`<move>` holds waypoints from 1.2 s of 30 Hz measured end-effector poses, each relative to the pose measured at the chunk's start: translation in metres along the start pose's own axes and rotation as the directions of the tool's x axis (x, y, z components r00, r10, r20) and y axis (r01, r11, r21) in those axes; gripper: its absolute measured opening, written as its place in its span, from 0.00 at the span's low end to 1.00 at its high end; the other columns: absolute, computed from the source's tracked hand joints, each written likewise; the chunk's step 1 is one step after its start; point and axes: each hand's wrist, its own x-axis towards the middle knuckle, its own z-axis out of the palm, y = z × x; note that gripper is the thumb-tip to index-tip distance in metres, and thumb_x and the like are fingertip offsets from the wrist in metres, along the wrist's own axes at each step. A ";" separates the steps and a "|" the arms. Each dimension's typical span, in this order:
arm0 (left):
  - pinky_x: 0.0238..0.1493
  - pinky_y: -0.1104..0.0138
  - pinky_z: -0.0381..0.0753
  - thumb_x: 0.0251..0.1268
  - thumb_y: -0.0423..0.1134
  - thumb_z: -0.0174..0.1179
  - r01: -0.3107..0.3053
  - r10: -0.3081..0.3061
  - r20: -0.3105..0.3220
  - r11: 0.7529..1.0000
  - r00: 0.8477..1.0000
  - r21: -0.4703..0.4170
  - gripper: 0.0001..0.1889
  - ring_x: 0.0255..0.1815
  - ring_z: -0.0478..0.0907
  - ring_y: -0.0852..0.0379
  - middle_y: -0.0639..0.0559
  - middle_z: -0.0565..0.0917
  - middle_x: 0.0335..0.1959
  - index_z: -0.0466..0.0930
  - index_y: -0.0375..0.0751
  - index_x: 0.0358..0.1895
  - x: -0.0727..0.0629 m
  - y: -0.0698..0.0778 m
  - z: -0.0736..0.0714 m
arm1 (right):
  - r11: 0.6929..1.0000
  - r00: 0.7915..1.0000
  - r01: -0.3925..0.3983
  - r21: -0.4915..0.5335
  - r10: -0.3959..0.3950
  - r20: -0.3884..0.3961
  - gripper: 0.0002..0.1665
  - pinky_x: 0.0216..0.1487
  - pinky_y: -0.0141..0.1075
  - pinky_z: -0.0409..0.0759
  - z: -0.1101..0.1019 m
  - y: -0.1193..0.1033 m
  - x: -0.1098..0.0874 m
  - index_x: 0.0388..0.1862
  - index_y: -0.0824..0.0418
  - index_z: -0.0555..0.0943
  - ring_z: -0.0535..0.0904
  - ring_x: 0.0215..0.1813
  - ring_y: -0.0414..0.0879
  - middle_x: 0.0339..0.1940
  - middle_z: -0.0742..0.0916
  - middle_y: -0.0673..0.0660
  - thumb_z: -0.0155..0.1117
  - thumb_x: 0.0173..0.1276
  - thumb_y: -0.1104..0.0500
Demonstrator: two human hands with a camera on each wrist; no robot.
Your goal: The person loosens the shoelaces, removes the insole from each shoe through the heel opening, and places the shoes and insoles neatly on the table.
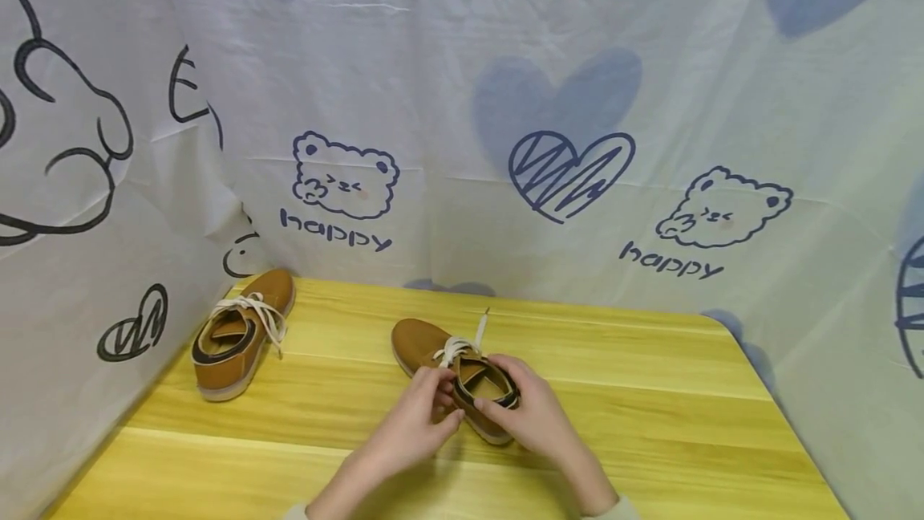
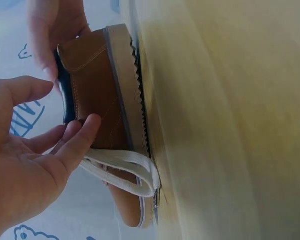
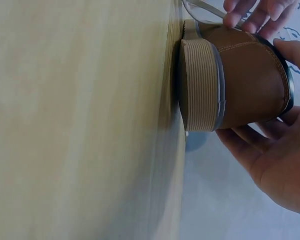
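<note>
A brown leather lace-up shoe (image 1: 422,341) stands upright on the table, toe pointing to the far left, with a white lace (image 1: 456,349) tied over its tongue. My right hand (image 1: 530,408) grips it around the heel opening, thumb on the near side and fingers on the far side. Against the near side of the shoe, my left hand (image 1: 419,416) rests loosely bent fingertips (image 2: 92,122); its thumb is spread from the fingers near the dark collar (image 2: 65,97). White lace loops (image 2: 134,172) hang down the shoe's side below the left fingers.
A matching brown shoe (image 1: 270,291) with a tied white lace stands at the table's left edge. The yellow wood-grain table (image 1: 650,432) reaches a printed white cloth (image 1: 447,103) behind, and another cloth side (image 1: 72,287) borders the left.
</note>
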 end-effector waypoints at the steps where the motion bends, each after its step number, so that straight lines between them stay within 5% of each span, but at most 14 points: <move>1: 0.59 0.56 0.83 0.70 0.33 0.65 -0.002 0.002 -0.007 1.000 1.000 0.006 0.26 0.54 0.78 0.48 0.44 0.74 0.54 0.70 0.28 0.67 0.000 0.000 0.000 | 1.000 1.000 -0.005 0.003 0.005 0.006 0.38 0.68 0.57 0.76 0.000 0.000 -0.001 0.72 0.58 0.76 0.78 0.68 0.57 0.70 0.81 0.57 0.77 0.66 0.50; 10: 0.48 0.65 0.84 0.67 0.28 0.66 -0.043 0.050 -0.176 0.998 0.983 0.044 0.19 0.48 0.79 0.53 0.48 0.77 0.51 0.78 0.37 0.60 0.004 0.003 -0.019 | 0.999 0.999 -0.044 0.019 0.044 0.026 0.40 0.69 0.59 0.75 -0.005 0.002 -0.002 0.74 0.56 0.75 0.77 0.69 0.58 0.72 0.79 0.57 0.76 0.65 0.48; 13: 0.54 0.58 0.83 0.67 0.29 0.67 -0.030 0.045 -0.199 0.997 0.979 0.077 0.19 0.53 0.78 0.51 0.49 0.77 0.54 0.79 0.38 0.60 0.008 -0.001 -0.029 | 0.998 0.998 -0.032 0.047 0.029 0.049 0.40 0.68 0.58 0.75 -0.008 0.005 -0.002 0.74 0.57 0.75 0.77 0.69 0.58 0.71 0.79 0.57 0.76 0.65 0.49; 19: 0.70 0.46 0.74 0.64 0.30 0.70 -0.040 0.056 -0.114 0.990 0.992 0.136 0.23 0.65 0.76 0.46 0.49 0.78 0.62 0.79 0.40 0.63 0.013 -0.011 -0.047 | 0.996 0.988 0.011 0.085 -0.023 0.150 0.38 0.70 0.59 0.73 -0.017 0.012 -0.004 0.73 0.57 0.75 0.75 0.70 0.57 0.71 0.80 0.55 0.76 0.66 0.50; 26: 0.69 0.44 0.74 0.60 0.33 0.74 -0.102 0.096 0.043 0.982 0.994 0.162 0.22 0.62 0.78 0.44 0.47 0.81 0.59 0.81 0.38 0.58 0.013 -0.015 -0.056 | 0.993 0.965 0.033 0.114 -0.062 0.254 0.37 0.73 0.61 0.68 -0.029 0.016 -0.007 0.74 0.51 0.75 0.72 0.73 0.57 0.73 0.78 0.53 0.76 0.67 0.51; 36: 0.71 0.46 0.72 0.56 0.39 0.79 -0.116 0.087 0.174 0.980 0.981 0.162 0.25 0.63 0.77 0.48 0.52 0.81 0.58 0.82 0.44 0.57 0.016 -0.025 -0.049 | 0.984 0.928 0.097 0.149 -0.144 0.343 0.38 0.75 0.54 0.68 -0.040 0.022 -0.008 0.74 0.49 0.75 0.73 0.73 0.51 0.72 0.79 0.47 0.76 0.65 0.54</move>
